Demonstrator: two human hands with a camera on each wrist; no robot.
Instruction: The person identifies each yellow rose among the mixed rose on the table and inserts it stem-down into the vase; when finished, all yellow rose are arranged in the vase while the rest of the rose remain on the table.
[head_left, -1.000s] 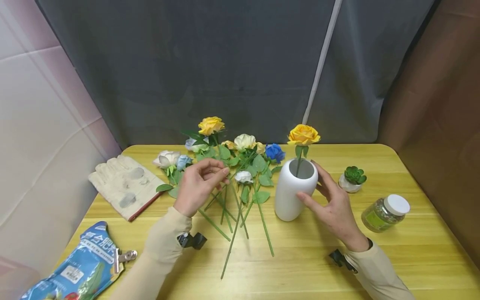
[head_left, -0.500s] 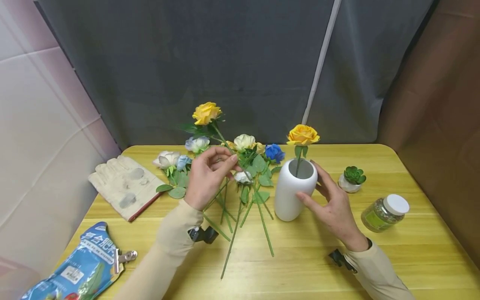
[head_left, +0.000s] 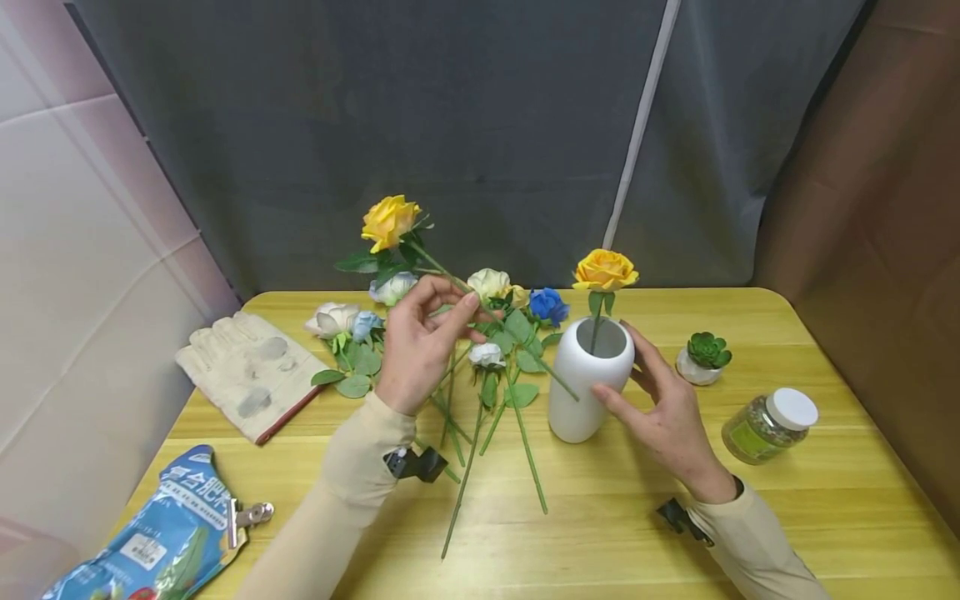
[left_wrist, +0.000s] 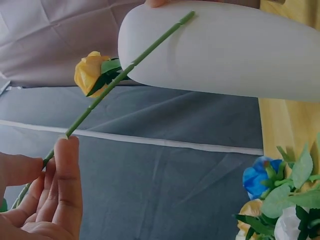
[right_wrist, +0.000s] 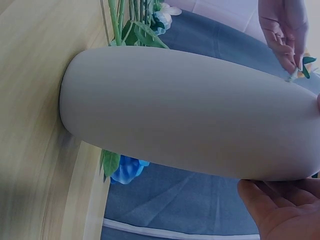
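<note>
- Above the heap of artificial roses (head_left: pixel 480 354) on the wooden table (head_left: pixel 600 533), the left hand (head_left: pixel 420 346) pinches a yellow rose (head_left: pixel 388 220) by the upper part of its stem, thumb against fingertips (left_wrist: pixel 67 165), bloom up and to the left, the cut end slanting down toward the white vase (head_left: pixel 587 379).
- At the vase, the right hand (head_left: pixel 667 408) rests with thumb and fingers spread along the far side and lower body, steadying rather than clasping it; a second yellow rose (head_left: pixel 605 270) stands in its mouth.
- Handling, as a judgement: the held rose looks light, with a thin, fairly stiff stem that keeps straight along its free length; the fabric bloom is soft and would crush, so the stem below the leaves is the place to hold. The vase looks smooth and possibly slippery, heavier than the flowers, and best held round its body.
- Hard to make out: the left wrist view cuts off the bloom of the held rose; the right wrist view shows only the heel of the right palm, so the fingers' contact behind the vase is hidden. Stems in the heap cross, and which belongs to which bloom cannot be told.
</note>
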